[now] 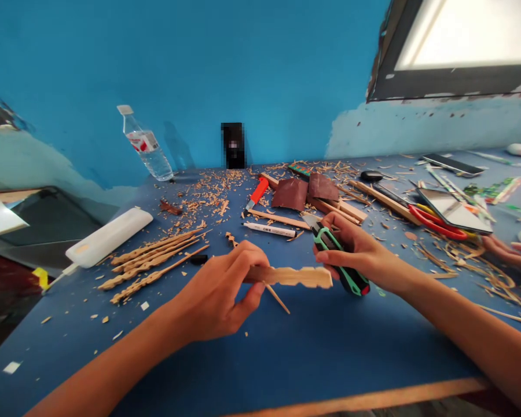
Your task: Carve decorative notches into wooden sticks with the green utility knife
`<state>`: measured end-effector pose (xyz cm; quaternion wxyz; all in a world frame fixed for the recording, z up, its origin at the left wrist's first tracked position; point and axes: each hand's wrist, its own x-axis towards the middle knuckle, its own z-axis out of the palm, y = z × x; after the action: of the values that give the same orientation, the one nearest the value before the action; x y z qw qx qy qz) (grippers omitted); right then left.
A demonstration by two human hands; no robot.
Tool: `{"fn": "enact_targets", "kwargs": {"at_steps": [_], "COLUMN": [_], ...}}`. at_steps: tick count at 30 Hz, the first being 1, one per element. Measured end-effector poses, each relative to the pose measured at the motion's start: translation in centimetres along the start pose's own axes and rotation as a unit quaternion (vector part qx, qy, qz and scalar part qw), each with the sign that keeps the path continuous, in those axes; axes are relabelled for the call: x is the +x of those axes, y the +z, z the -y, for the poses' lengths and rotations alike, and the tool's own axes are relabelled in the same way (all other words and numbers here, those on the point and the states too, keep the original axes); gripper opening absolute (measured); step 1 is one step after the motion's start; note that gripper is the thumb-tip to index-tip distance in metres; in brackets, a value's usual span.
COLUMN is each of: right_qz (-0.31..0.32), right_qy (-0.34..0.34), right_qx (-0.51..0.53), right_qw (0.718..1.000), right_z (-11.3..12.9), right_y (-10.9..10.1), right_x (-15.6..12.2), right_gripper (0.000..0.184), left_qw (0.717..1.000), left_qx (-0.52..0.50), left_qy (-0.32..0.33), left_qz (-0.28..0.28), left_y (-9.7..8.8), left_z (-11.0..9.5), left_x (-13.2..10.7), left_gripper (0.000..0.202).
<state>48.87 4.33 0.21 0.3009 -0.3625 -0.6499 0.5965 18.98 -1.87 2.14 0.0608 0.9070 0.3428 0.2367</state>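
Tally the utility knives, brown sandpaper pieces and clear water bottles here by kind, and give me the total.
Utility knives: 2 (green-and-black knife in the right hand, red knife)
Brown sandpaper pieces: 2
Clear water bottle: 1
Total: 5

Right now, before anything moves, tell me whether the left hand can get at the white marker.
Probably yes, once freed: the left hand grips a carved wood strip. The white marker lies just beyond that hand on the blue tabletop, with nothing seen covering it.
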Motion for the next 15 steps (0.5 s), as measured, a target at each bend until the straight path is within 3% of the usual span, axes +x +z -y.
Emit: {"fn": "enact_targets", "kwargs": {"at_steps": [3, 9, 15], "right_qz": [-0.026, -0.107, -0.11], "right_qy": [-0.007, -0.006, -0.031], "right_qx": [-0.041, -0.167, -0.251], "right_qw": [0.999, 0.98, 0.961], "right_z": [-0.1, -0.9, -1.8], "right_y": [0.1, -0.2, -0.6], "right_x": [0.1, 0.6, 1.0], "right_gripper": [0.043, 0.042, 0.038], "left_qw": [0.999, 0.997, 0.992], "left_qx": [0.008, 0.049, 0.085], "left_qy": [-0.031, 0.017, 0.042], "left_qz": [0.012, 0.065, 0.088], "left_y": [0.9, 2.2, 2.0], "left_z": [-0.8, -1.5, -1.6], "left_x": [-0.3, -0.2, -0.5], "left_gripper": [0.017, 0.018, 0.018]}}
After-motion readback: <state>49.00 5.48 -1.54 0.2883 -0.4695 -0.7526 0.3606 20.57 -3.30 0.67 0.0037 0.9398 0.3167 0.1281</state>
